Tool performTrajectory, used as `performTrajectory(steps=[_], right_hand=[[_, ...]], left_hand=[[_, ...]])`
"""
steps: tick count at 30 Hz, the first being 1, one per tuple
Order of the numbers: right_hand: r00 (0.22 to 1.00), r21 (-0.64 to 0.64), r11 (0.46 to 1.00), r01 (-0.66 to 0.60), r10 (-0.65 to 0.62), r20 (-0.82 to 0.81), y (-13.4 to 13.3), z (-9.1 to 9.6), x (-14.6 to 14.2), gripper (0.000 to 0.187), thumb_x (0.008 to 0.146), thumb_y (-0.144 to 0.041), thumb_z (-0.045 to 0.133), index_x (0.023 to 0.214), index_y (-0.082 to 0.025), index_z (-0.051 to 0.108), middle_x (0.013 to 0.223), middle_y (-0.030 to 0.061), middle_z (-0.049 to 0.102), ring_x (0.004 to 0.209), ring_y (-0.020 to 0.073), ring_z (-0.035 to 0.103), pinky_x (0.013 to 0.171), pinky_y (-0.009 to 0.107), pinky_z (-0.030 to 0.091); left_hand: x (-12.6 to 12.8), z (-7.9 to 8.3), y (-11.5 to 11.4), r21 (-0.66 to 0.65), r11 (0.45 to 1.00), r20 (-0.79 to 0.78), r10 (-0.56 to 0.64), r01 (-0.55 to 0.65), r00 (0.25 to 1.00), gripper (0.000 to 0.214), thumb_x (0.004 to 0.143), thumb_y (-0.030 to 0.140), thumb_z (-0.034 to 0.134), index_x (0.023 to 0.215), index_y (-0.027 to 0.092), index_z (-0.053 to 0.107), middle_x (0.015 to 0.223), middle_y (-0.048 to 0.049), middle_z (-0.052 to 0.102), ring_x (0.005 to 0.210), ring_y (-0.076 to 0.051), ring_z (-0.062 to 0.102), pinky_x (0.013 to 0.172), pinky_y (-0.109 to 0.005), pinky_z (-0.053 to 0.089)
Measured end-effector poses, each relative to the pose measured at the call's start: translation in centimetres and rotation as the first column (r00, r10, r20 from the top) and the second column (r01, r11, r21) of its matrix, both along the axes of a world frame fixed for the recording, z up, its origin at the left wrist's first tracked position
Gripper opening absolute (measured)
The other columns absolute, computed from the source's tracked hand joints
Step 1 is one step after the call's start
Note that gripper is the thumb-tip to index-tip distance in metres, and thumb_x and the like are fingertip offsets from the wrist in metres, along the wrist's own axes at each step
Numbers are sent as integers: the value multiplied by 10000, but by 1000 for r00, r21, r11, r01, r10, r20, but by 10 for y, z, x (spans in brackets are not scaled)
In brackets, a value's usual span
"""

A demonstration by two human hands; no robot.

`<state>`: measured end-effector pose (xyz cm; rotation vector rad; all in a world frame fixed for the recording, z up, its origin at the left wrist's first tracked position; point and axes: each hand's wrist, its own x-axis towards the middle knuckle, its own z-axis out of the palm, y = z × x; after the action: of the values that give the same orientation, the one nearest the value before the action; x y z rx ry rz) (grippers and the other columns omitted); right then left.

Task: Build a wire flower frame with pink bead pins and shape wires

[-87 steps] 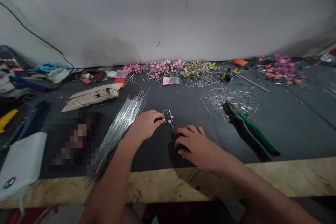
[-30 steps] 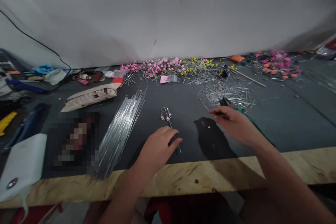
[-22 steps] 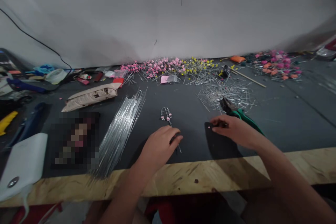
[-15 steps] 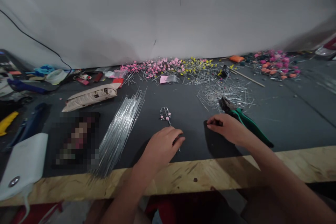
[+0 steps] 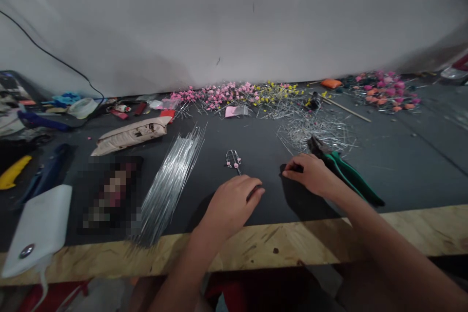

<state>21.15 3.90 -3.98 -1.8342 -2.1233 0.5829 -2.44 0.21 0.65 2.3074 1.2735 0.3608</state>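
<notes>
A small wire piece with pink beads (image 5: 233,159) lies on the dark mat (image 5: 256,146), its thin stem running toward me. My left hand (image 5: 234,201) lies over the near end of that stem, fingers curled and pressed down on it. My right hand (image 5: 310,175) rests on the mat to the right of the piece. Its thumb and fingertips are pinched together and point left, and what they hold is too small to see. Green-handled pliers (image 5: 347,178) lie just behind that hand.
A bundle of long straight wires (image 5: 171,175) lies left of my hands. Cut wire bits (image 5: 318,129) are heaped behind the pliers, and pink (image 5: 219,95) and yellow (image 5: 278,90) beaded pins run along the wall. A paper-wrapped pack (image 5: 131,134), a white box (image 5: 40,226) and the wooden table edge (image 5: 256,248) are near.
My left hand moved from the top of the beaded piece down to its stem. My right hand went out toward the wire heap and came back left, pinched, close to the piece.
</notes>
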Motion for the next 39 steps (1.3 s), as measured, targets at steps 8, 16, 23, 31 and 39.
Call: performTrajectory(steps=[8,16,23,31,39], right_hand=[[985,-7,999,37,-38,-168,2,3,-4,219,786,-409,534,750,-212,623,734,25,633,681,181,559,608,290,406],[930,35,992,121,-101,-354,11,-6,-5,218,779,-372,542,908,-206,599,831,33,657,783,194,609,701,313,459],[945,26,995,96,-83,-316,7,-1,-8,195,807,-347,505,875,-218,634,838,30,675,781,197,616,690,312,458],[971,162,981,104,-65,-230,28,-7,-40,171,807,-312,515,856,-203,637,807,31,674,740,174,607,657,279,446],[995,271,959,77,-59,-74,62,-15,-44,226,844,-292,473,913,-184,659,874,69,661,857,205,574,774,321,421]], left_hand=[[0,5,0,0,1000,37,18,-18,999,191,895,294,417,970,226,579,889,-8,639,852,-163,578,728,-295,437],[2,6,-1,-21,1000,36,-18,19,999,183,887,295,430,960,232,586,869,-4,639,832,-161,582,701,-287,437],[-4,9,0,0,1000,36,-23,23,999,199,891,293,421,996,226,575,929,-16,643,875,-172,582,737,-302,439],[-8,7,-5,-1,996,-23,-88,88,996,218,896,281,407,1011,205,575,945,-44,637,912,-190,579,787,-329,438],[-11,-2,-6,2,991,-44,-130,130,991,259,891,292,412,1081,188,553,1016,-66,637,963,-211,573,843,-354,433]])
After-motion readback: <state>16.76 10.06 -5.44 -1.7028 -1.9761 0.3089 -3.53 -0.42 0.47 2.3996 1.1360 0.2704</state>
